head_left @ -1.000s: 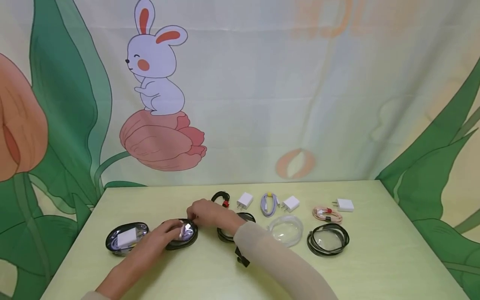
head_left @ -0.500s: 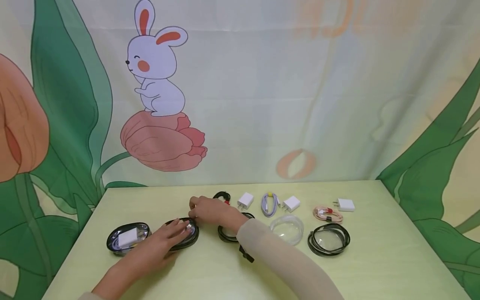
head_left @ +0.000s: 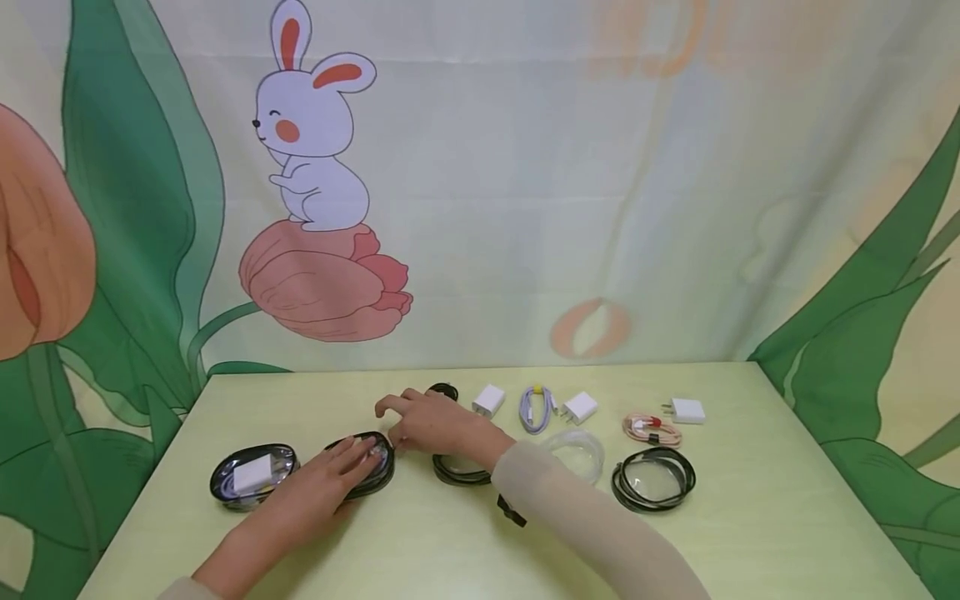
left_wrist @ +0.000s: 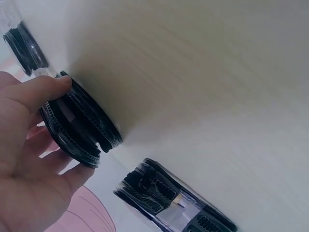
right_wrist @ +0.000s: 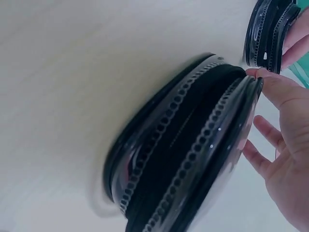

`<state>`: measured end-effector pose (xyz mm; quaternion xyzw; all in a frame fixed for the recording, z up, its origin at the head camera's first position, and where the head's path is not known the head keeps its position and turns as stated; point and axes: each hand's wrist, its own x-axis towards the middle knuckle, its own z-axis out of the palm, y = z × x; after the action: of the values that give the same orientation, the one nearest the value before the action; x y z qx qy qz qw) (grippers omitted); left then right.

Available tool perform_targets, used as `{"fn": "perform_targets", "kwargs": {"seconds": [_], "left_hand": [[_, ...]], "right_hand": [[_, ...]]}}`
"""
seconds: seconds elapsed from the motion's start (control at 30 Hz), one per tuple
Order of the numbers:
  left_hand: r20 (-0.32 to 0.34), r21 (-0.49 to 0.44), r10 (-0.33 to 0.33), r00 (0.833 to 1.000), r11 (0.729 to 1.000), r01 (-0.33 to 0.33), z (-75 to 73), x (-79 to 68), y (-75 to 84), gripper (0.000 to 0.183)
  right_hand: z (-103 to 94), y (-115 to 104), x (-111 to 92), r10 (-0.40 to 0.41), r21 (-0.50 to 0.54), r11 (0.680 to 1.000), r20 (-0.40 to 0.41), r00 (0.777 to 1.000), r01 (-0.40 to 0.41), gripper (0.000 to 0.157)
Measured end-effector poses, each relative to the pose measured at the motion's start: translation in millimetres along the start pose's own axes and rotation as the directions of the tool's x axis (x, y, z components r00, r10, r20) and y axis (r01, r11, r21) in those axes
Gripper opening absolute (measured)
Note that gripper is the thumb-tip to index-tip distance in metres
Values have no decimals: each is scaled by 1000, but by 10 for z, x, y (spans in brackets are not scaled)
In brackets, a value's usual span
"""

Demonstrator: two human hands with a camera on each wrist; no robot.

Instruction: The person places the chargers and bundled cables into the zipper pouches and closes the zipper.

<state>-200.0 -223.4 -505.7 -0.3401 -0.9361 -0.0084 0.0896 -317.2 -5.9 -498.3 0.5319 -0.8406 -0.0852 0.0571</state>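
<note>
Pouch (left_wrist: 79, 121) under the left hand (head_left: 328, 479), right hand (head_left: 435, 423) at its end

From my station, it sits on the surface (head_left: 420, 550), second from left, the left hand's straight fingers across its top. The right hand is loosely bent, apparently holding nothing; whether it touches, I can't tell. Nor can I tell if the zip (left_wrist: 91, 118) is fully closed; if not, handling could make it gape, I judge. Light pressure could let slick plastic skid. A low right sleeve (head_left: 592, 521) could drag the third pouch (head_left: 461, 478).

My count: five pouches; three loose chargers (head_left: 579, 407), another inside the leftmost pouch (head_left: 225, 485); three loose cables (head_left: 536, 408).
</note>
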Motion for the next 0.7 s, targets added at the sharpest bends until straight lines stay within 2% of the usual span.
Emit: {"fn": "perform_targets", "kwargs": {"seconds": [0.2, 0.43, 0.53, 0.7], "left_hand": [[-15, 16, 0, 1000, 1000, 1, 32, 1, -7, 55], [-25, -8, -12, 1000, 1000, 12, 71, 23, 5, 55], [-7, -17, -32, 999, 999, 32, 52, 39, 18, 56], [58, -17, -94, 994, 995, 95, 38, 86, 64, 58]], "right_hand": [[-34, -13, -4, 7, 27, 1000, 16, 1000, -8, 16], [-43, -61, -57, 103, 96, 989, 91, 990, -112, 17], [-79, -102, -80, 111, 128, 984, 116, 987, -126, 17], [-111, -154, -110, 120, 144, 980, 128, 984, -139, 17]]}}
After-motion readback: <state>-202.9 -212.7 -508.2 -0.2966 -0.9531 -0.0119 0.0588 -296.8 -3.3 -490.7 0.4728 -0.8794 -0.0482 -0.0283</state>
